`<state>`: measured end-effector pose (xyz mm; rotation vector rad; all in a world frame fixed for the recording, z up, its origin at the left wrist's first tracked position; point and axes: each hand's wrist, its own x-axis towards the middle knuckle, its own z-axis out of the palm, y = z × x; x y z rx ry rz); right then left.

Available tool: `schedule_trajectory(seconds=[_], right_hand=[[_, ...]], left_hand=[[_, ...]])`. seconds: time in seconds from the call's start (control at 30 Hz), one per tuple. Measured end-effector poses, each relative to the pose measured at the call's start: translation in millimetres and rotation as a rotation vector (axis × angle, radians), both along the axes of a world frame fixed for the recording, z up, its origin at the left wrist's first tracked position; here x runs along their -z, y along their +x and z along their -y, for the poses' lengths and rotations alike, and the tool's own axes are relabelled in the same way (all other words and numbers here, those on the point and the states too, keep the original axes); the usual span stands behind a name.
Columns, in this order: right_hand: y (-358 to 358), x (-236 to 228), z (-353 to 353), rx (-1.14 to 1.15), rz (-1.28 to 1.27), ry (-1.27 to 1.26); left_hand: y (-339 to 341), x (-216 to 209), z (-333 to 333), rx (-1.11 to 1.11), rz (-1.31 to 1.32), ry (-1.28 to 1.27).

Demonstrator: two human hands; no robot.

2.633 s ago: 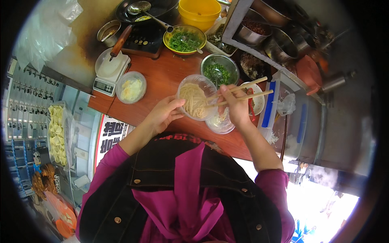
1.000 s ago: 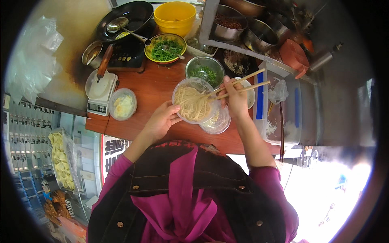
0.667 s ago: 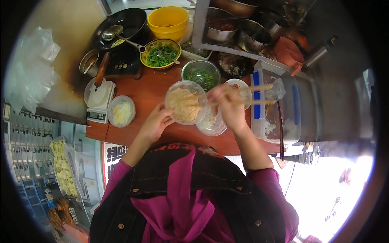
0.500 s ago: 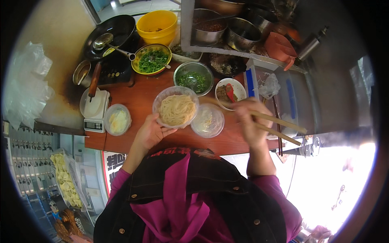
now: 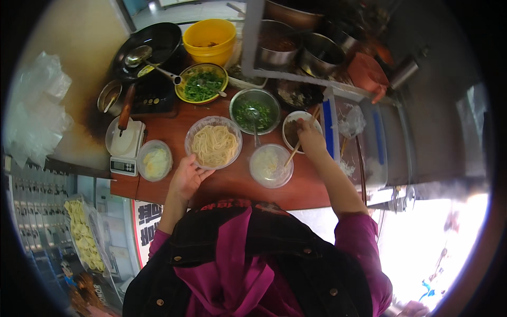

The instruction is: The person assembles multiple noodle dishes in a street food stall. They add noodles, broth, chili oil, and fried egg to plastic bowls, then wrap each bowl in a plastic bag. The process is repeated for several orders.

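Note:
My left hand (image 5: 187,178) grips the near-left side of a clear plastic bowl (image 5: 188,138), thumb at its rim and fingers along the lower side. Pale noodles (image 5: 215,145) lie in it. Over a white bowl (image 5: 297,114) of brown sauce or paste, my right hand (image 5: 310,138) is closed on wooden chopsticks (image 5: 291,157). Their lower ends point down toward a second clear bowl (image 5: 271,178) with pale contents. The red spoon in the white bowl is hidden by my right hand, so I cannot tell if its fingers touch it.
Behind stand a steel bowl (image 5: 276,126) and a yellow-rimmed bowl (image 5: 225,89), both with chopped greens, and a yellow tub (image 5: 222,55). A wok (image 5: 169,39), a scale (image 5: 123,166) and another clear bowl (image 5: 141,162) are left. A plastic bin (image 5: 381,171) stands right.
My right hand with the chopsticks has moved left and away from me, over the white bowl. My left hand and the noodle bowl have shifted a little left.

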<state>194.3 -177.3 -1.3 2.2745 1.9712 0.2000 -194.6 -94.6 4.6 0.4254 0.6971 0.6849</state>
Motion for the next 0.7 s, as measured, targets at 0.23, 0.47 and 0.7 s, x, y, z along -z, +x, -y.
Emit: schedule_trajectory(seconds=[0.23,0.47,0.7], right_hand=[[-49.2,-42.8,-63.7,-0.242,-0.559,0.251],[-19.3,20.8,-251.0,-0.051,-0.203,0.194],[38.0,42.4,-313.3,-0.063,-0.025,0.146]], left_hand=[[-20.5,17.3,-2.2,-0.122,-0.086,-0.035],[-15.0,20.9,-8.3,-0.186,0.054,-0.022],[-12.3,31.0,-31.8,-0.191,0.029,-0.016]])
